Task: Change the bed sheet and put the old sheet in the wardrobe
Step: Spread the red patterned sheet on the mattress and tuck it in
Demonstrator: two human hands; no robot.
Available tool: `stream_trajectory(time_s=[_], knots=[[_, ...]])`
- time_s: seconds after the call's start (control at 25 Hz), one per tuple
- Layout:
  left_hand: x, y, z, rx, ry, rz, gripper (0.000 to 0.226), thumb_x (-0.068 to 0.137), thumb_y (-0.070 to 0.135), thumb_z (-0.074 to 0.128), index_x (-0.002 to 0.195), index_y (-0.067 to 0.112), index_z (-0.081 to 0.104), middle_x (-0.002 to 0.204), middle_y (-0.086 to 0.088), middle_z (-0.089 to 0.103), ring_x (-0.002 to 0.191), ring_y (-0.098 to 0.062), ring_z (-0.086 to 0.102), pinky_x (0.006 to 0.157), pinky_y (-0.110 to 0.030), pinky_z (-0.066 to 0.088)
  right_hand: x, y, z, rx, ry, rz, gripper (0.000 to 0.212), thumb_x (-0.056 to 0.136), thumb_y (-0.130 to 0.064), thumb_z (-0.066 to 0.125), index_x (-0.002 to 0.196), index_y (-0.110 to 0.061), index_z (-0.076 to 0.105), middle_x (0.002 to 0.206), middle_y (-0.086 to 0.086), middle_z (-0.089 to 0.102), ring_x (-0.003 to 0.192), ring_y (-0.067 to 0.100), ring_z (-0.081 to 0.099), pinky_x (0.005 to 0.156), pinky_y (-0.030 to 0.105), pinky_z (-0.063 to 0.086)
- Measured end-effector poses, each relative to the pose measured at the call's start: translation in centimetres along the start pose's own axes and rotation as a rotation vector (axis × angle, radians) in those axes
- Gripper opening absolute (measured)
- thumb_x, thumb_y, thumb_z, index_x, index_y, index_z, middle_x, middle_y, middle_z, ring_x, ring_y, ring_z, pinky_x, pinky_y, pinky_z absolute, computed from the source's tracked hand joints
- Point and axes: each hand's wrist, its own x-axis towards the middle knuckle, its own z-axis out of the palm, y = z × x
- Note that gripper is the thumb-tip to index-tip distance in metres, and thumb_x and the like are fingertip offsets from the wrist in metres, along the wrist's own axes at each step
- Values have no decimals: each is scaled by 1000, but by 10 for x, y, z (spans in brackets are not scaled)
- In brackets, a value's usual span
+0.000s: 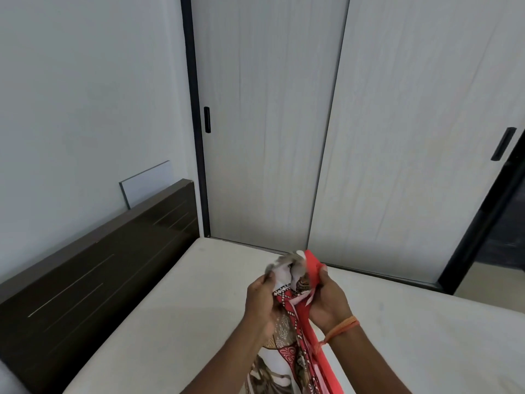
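While both hands, the left hand point(260, 301) and right hand point(329, 300), pinch its bunched top, the red-and-white patterned cotton sheet point(289, 336) hangs lengthwise above the bare cream mattress point(170, 322).

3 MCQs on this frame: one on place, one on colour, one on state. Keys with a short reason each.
1. Where is the sheet? A in both hands above the mattress B spread flat on the bed C in the wardrobe
2. Its main colour? A blue B red with white and brown print C plain green
3. The mattress is: A bare B covered by a sheet C stacked with pillows

A: left hand and right hand grip the bunched cloth.
B: red patterned fabric shows.
A: plain off-white surface, nothing fitted on it.
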Motion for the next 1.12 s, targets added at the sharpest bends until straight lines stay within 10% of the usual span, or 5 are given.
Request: stream_trajectory(time_s=[0.16, 0.28, 0.44, 0.64, 1.12], knots=[[6, 16, -11, -69, -45, -109, 31, 104, 25, 42, 111, 6, 66, 93, -16, 74, 79, -29, 69, 64, -36, 55, -1, -2, 9, -24, -7, -39, 68, 99, -49, 36, 90, 6, 75, 98, 26, 71, 80, 38, 73, 63, 52, 59], [8, 18, 1, 174, -123, -39, 25, 98, 24, 53, 113, 11, 67, 104, -19, 72, 85, -29, 68, 73, -39, 52, 4, 2, 10, -74, 85, -158, 54, 101, -41, 40, 117, 4, 65, 110, 25, 69, 96, 37, 70, 79, 47, 57], [4, 9, 34, 587, 11, 178, 48, 70, 58, 78, 88, 14, 74, 84, -4, 75, 79, -15, 72, 68, -31, 58, -7, 5, 11, -268, 102, -325, 31, 100, -23, 51, 101, 3, 67, 94, 24, 70, 83, 33, 71, 70, 41, 58], [48, 32, 31, 520, 208, 162, 17, 88, 14, 71, 99, 2, 73, 92, -13, 72, 86, -25, 67, 75, -36, 55, 25, -38, -7, -312, 334, -350, 37, 101, -31, 50, 82, -1, 61, 90, 21, 65, 75, 26, 60, 77, 43, 52], [56, 140, 47, 477, 337, 454, 22, 98, 25, 58, 112, 10, 69, 94, -5, 69, 93, -25, 67, 86, -45, 57, 26, -253, -61, -1017, 763, -725, 56, 105, -29, 35, 109, 21, 59, 113, 40, 59, 112, 49, 56, 96, 45, 42]])
